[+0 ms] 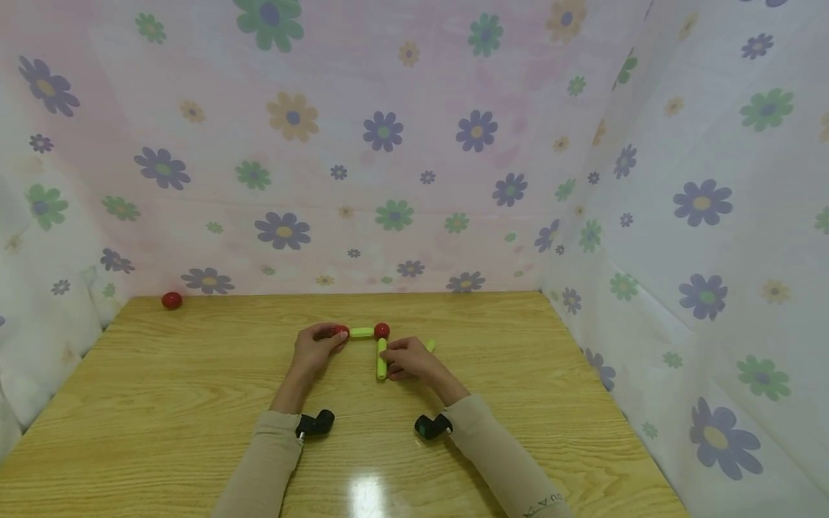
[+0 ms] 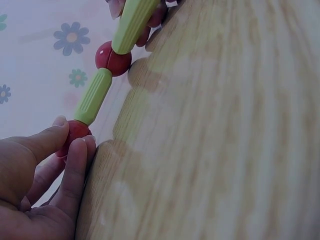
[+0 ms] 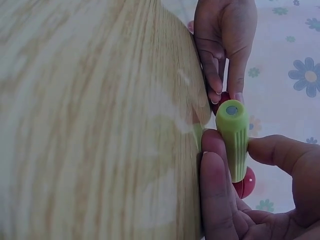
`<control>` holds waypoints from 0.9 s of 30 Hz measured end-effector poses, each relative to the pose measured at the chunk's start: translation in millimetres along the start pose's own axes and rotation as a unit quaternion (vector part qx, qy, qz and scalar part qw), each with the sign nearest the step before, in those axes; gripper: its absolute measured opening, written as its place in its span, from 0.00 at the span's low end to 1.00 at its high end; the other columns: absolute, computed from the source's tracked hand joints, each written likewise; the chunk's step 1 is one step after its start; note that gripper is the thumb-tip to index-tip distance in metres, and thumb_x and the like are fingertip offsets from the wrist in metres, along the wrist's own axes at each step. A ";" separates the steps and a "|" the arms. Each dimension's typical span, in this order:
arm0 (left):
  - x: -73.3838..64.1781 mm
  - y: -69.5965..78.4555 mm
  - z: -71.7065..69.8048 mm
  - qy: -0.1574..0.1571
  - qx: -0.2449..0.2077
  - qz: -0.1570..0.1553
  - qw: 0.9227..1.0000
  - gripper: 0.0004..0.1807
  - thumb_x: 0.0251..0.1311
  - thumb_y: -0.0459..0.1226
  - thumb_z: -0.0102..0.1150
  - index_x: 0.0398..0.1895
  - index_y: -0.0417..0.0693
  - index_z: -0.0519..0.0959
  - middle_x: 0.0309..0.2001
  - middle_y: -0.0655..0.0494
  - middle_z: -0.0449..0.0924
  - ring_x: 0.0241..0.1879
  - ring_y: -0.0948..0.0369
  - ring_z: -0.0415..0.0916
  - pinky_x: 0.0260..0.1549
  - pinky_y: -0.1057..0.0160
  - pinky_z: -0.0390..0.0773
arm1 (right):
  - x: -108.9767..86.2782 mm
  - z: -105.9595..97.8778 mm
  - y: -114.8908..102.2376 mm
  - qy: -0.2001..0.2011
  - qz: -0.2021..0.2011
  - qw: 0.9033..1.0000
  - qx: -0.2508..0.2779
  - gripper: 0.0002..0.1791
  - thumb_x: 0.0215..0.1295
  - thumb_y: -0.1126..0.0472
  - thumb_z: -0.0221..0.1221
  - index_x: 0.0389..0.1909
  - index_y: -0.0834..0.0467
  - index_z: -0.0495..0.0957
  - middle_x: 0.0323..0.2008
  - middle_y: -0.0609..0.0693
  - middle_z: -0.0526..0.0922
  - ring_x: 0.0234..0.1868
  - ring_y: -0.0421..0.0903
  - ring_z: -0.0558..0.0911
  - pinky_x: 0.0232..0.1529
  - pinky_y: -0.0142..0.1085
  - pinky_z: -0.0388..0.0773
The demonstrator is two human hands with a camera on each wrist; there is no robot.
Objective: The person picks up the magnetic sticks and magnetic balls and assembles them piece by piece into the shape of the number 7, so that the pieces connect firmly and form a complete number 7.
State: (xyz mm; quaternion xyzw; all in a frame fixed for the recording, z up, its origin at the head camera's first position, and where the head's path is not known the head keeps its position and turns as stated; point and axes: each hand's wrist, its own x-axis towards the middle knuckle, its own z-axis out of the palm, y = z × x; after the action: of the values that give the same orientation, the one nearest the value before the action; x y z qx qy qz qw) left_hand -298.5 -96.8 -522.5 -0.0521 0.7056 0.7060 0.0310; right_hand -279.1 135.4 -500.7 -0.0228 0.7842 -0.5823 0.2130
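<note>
My left hand (image 1: 314, 350) pinches a red ball (image 2: 76, 136) between thumb and fingertips. A short yellow-green rod (image 1: 361, 332) runs from that ball to a second red ball (image 1: 382, 330) on its right. From the second ball a longer ridged yellow-green rod (image 3: 234, 142) extends toward me, roughly at a right angle to the first. My right hand (image 1: 414, 360) grips this rod from the right, thumb on one side and fingers on the other. A round grey spot, metal-looking, shows in the rod's near end in the right wrist view.
Beyond my right hand lies another yellow-green rod (image 1: 430, 346), partly hidden by the hand. A lone red ball (image 1: 171, 301) sits at the back left corner of the wooden table (image 1: 162, 403). Flower-printed cloth (image 1: 427, 237) stands behind the table and along its sides.
</note>
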 end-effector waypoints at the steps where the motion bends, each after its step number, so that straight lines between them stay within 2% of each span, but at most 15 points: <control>1: -0.2 0.2 -0.3 0.001 -0.001 -0.002 1.000 0.19 0.68 0.30 0.65 0.60 0.32 0.79 0.48 0.44 0.78 0.37 0.64 0.83 0.39 0.73 0.86 | 0.0 0.1 0.1 0.000 0.000 1.000 0.000 0.28 0.76 0.59 0.58 0.67 0.73 0.69 0.40 0.57 0.85 0.29 0.40 0.83 0.33 0.31 0.87; 16: -1.4 -0.6 -1.2 0.000 0.011 0.001 1.000 0.19 0.69 0.31 0.65 0.61 0.32 0.79 0.51 0.41 0.79 0.39 0.64 0.82 0.39 0.73 0.86 | 1.6 2.4 1.7 0.013 0.003 1.000 0.002 0.29 0.76 0.58 0.60 0.68 0.73 0.68 0.43 0.58 0.84 0.30 0.40 0.84 0.32 0.30 0.87; 22: -2.1 -0.1 -1.5 0.000 0.009 0.004 1.000 0.19 0.69 0.30 0.65 0.61 0.32 0.79 0.50 0.42 0.79 0.39 0.63 0.83 0.40 0.73 0.86 | -0.1 2.9 0.6 0.014 0.001 1.000 0.001 0.29 0.76 0.58 0.59 0.68 0.73 0.68 0.41 0.58 0.85 0.29 0.40 0.83 0.32 0.30 0.87; 27: -2.1 -0.1 -1.3 0.001 0.009 0.008 1.000 0.19 0.69 0.30 0.65 0.60 0.32 0.79 0.49 0.43 0.79 0.39 0.63 0.82 0.39 0.73 0.86 | -1.5 2.5 -0.2 0.012 -0.006 1.000 -0.002 0.26 0.76 0.58 0.59 0.65 0.72 0.71 0.37 0.55 0.85 0.27 0.39 0.83 0.30 0.28 0.86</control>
State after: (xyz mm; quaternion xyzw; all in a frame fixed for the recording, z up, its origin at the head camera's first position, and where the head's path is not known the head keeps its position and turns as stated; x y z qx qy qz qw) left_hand -296.3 -98.0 -522.3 -0.0470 0.7124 0.6997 0.0255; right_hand -276.9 133.5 -500.6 -0.0211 0.7878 -0.5820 0.2005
